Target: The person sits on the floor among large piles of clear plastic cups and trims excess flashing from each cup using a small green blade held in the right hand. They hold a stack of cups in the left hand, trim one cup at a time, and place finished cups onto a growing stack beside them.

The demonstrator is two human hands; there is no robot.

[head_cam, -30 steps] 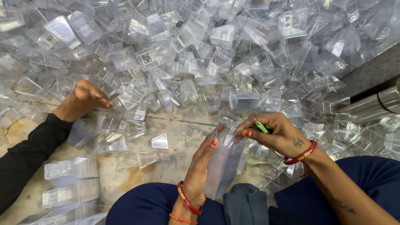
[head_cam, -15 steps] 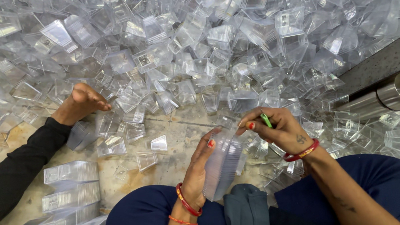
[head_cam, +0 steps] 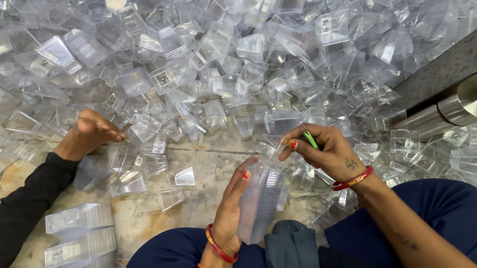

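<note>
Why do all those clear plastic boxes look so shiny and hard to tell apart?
Head view: daylight glints off the heap of clear containers, so edges merge; top-left glare whites out; wide lens bends the edges; left hand and nested stack stay sharp.

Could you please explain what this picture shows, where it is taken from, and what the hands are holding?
There is no machine here: a person sits on the floor and works with bare hands. The camera is worn on that person's head and looks down, so the dark blue knees show at the bottom edge. The left hand steadies a nested stack of clear cups that rests against the lap. The right hand pinches a small green tool just above the top of the stack. Ahead lies a big pile of loose clear cups, spread across the stone floor. At the lower left lie finished stacks on their sides. The bare foot and black-clad leg on the left belong to someone else. A metal rail runs in from the right.
</note>
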